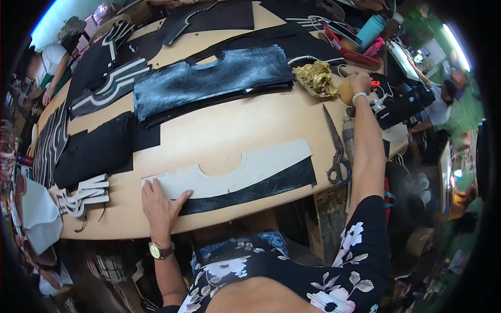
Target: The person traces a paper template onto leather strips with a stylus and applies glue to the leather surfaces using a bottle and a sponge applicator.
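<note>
My left hand [159, 206] presses on the left end of a pale template [271, 158] with a curved notch, thumb and fingers spread, holding nothing. Beneath the template lies a black leather-like piece [261, 189], its lower part showing along the front. Far out to the right, my right hand [359, 82] is curled closed beside a round tan object [345, 92]. What its fingers hold, if anything, is hidden. A crumpled yellowish lump [316, 78] sits just left of that hand. Large dark scissors [336, 148] lie nearer me, below my right hand.
A stack of shiny dark pieces [214, 78] lies behind the template, with folded black material [96, 148] and white strips [83, 195] to the left. A black bottle [406, 108], a turquoise bottle [371, 32] and a red basket [344, 49] stand at right. Other people work nearby.
</note>
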`<state>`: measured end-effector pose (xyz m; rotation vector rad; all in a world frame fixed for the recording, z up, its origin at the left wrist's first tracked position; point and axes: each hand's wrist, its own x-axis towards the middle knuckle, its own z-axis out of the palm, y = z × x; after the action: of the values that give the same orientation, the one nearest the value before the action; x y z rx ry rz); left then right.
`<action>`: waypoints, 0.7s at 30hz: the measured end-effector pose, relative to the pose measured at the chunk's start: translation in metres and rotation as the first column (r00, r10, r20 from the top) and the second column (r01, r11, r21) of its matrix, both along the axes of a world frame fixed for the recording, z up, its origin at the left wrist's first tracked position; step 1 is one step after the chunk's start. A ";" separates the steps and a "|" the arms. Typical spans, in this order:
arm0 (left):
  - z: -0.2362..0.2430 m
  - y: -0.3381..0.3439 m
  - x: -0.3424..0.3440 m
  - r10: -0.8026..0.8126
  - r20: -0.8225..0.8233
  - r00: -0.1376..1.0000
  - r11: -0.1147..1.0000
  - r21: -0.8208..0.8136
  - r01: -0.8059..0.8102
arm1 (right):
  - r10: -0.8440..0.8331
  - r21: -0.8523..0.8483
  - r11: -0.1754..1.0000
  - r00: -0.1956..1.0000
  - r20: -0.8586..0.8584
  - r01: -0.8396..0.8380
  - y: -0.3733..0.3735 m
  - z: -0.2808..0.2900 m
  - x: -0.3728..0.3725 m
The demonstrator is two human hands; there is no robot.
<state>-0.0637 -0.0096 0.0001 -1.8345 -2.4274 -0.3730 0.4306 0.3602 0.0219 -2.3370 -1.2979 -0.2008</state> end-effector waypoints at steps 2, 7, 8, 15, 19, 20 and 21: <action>-0.002 -0.002 0.000 -0.018 -0.021 1.000 0.999 0.046 0.019 | 0.071 0.267 0.959 0.993 0.098 -0.095 0.000 0.008 0.009; 0.000 0.000 0.000 0.030 -0.008 1.000 0.998 -0.050 -0.031 | 0.626 0.783 0.554 0.761 -0.170 -0.281 -0.032 0.056 -0.055; -0.003 0.002 0.001 0.025 -0.009 1.000 0.999 -0.034 -0.025 | 0.692 0.790 0.567 0.656 -0.301 -0.235 -0.049 0.063 -0.068; 0.002 0.006 -0.014 -0.058 -0.021 0.998 0.997 -0.053 0.057 | 0.656 0.672 0.588 -0.220 -0.722 -0.450 -0.205 0.022 -0.227; -0.011 0.012 -0.065 -0.389 -0.109 0.915 0.917 0.044 0.395 | 0.527 0.434 0.407 -0.181 -0.830 -0.804 -0.262 -0.001 -0.296; 0.014 0.017 -0.056 -0.142 0.251 0.957 0.982 -0.084 0.168 | 0.449 0.411 0.408 -0.213 -0.868 -0.815 -0.271 -0.006 -0.309; 0.009 0.023 -0.074 -0.074 0.426 0.902 0.972 -0.170 0.161 | 0.366 0.387 0.407 -0.241 -0.899 -0.827 -0.281 -0.014 -0.326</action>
<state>-0.1379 0.0131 0.0092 -2.1909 -2.7181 -0.6075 0.1048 0.0787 0.0076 -0.9182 -1.5600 1.7971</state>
